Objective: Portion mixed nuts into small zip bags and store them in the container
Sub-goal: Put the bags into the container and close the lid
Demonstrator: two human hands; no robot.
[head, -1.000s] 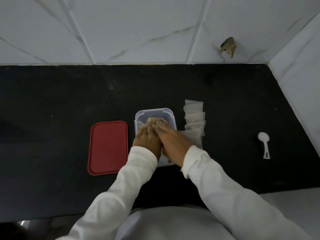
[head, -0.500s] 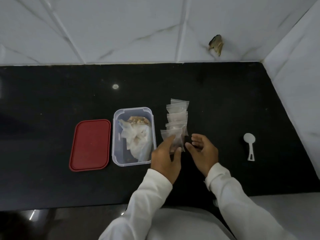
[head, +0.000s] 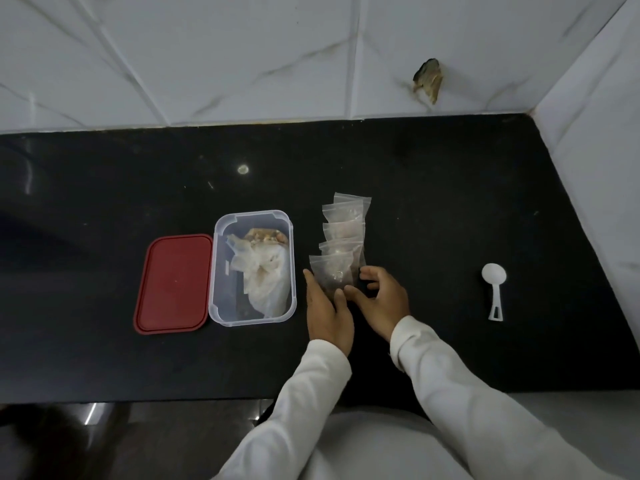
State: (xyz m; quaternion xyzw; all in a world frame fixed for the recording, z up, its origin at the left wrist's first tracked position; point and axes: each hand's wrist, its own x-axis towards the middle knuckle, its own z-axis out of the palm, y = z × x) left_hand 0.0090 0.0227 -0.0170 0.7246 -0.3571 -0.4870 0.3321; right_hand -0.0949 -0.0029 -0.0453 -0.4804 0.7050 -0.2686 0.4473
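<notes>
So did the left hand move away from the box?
Yes. The left hand came out of the clear container and moved right of it; it now holds the nearest zip bag.

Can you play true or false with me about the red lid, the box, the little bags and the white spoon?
1. The red lid is on the container. False: it lies on the counter beside the container, on its left.
2. Both the left hand and the right hand are touching the nearest zip bag. True.
3. The right hand is holding the white scoop. False: it lies alone on the counter, to the right of the hands.
4. A crumpled big bag with nuts is in the container. True.
5. The row of small bags is inside the container. False: they lie on the counter to its right.
</notes>
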